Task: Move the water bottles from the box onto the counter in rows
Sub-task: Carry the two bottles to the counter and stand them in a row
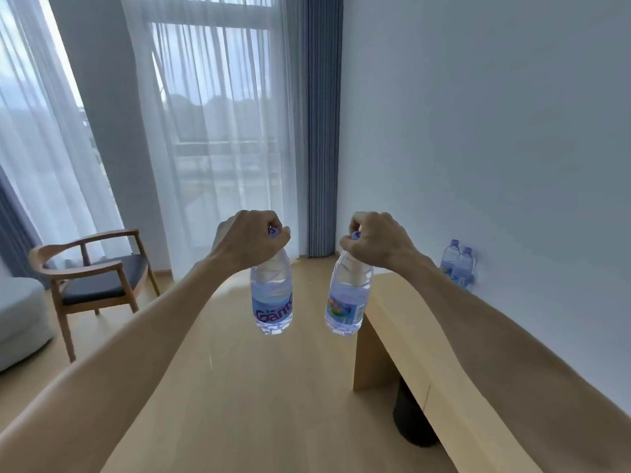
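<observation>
With the left hand (pixel 251 238) and right hand (pixel 375 242) each pinching a bottle (pixel 272 298) by its cap above the floor, I'd swing both over the counter (pixel 403 322) and stand them beside the two bottles (pixel 457 264) by the wall.

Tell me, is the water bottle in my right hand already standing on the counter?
No. The right hand holds the water bottle by its cap, hanging in the air beside the counter.
</observation>
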Demonstrator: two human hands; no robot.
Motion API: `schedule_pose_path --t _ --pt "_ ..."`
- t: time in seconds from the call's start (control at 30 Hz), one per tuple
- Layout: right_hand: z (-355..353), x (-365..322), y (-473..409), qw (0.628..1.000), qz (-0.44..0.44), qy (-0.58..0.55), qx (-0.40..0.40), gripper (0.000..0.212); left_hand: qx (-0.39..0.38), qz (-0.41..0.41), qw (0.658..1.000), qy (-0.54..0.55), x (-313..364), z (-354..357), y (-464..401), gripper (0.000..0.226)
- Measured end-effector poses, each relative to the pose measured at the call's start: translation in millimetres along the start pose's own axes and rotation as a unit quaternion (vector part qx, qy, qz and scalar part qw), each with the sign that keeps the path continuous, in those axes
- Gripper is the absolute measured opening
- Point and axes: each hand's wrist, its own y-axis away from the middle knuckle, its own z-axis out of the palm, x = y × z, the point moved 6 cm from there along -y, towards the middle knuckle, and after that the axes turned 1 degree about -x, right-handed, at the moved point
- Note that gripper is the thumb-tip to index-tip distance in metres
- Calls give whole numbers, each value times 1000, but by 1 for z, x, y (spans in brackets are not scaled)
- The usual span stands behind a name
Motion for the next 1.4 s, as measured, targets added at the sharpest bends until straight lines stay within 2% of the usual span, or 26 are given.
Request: schedule_pose_path --t 0.27,0.6,0.9,1.1,1.4 --pt "14 121 -93 998 62 18 11 12 -40 52 996 55 16 125 -133 26" --pt "-2 287 -207 994 104 1 26 12 -84 116 985 98 91 269 -297 26" --pt "-15 436 -230 976 215 3 46 12 -163 170 961 144 172 414 -391 25" --pt "-19 527 -215 945 317 17 75 13 -253 247 913 202 236 522 -432 27" --pt "-19 596 -168 889 442 48 107 14 -376 412 786 266 341 640 -438 25"
